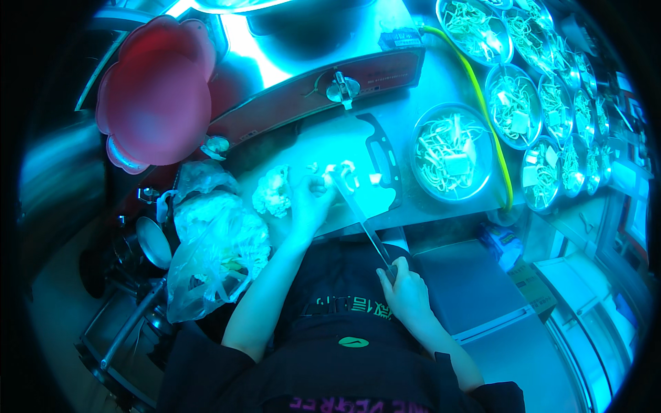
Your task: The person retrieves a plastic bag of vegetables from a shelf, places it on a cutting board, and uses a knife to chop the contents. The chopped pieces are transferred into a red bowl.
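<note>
My right hand (405, 289) is closed around the handle of a long knife (361, 219), whose blade reaches up and left over a pale cutting board (330, 134). At the blade's far end lie small cauliflower pieces (347, 173). My left hand (311, 199) is over the board just left of the blade, fingers bent, beside the pieces; whether it grips one is unclear in the glare. A larger cauliflower chunk (272, 191) rests left of that hand. Farther left, a clear plastic bag (219, 253) holds more cauliflower.
A round metal bowl (418, 170) of shredded food stands right of the board, with several similar bowls (539, 116) beyond a yellow hose (477, 88). A red stove front (289, 98) with a knob borders the board's far side. Pink basins (157, 106) stand at upper left.
</note>
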`<state>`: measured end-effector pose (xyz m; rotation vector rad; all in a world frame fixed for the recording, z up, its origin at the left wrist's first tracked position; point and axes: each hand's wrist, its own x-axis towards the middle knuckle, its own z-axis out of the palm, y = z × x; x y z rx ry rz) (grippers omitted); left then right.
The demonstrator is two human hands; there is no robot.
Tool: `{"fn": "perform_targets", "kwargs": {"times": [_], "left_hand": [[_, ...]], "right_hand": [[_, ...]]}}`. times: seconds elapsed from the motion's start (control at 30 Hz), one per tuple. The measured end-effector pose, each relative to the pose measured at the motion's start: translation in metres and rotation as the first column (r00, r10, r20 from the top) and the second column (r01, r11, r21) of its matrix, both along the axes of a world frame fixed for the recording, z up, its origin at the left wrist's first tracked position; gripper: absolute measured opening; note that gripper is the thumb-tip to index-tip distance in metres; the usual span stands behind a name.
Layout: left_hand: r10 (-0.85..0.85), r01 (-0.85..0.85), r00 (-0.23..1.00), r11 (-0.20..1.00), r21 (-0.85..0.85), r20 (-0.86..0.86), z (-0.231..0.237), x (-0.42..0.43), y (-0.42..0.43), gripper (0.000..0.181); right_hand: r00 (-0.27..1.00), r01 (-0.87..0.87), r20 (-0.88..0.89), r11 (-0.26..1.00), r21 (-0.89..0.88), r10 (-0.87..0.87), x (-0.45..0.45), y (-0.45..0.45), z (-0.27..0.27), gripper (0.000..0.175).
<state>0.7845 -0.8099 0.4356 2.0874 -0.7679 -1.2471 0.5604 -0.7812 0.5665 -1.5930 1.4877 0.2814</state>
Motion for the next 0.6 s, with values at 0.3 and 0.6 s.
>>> {"fn": "perform_targets", "kwargs": {"times": [0.3,0.6], "left_hand": [[0.067,-0.076,0.995,0.988,-0.137,-0.068,-0.002,0.008,0.019,0.034],[0.190,-0.194,0.975,0.981,-0.024,-0.113,0.023,0.001,0.010,0.034]], "right_hand": [[0.939,0.127,0.308,0.987,0.095,-0.150,-0.030,-0.009,-0.036,0.026],[0.975,-0.167,0.150,0.986,0.003,0.165,-0.035,-0.020,-0.007,0.026]]}}
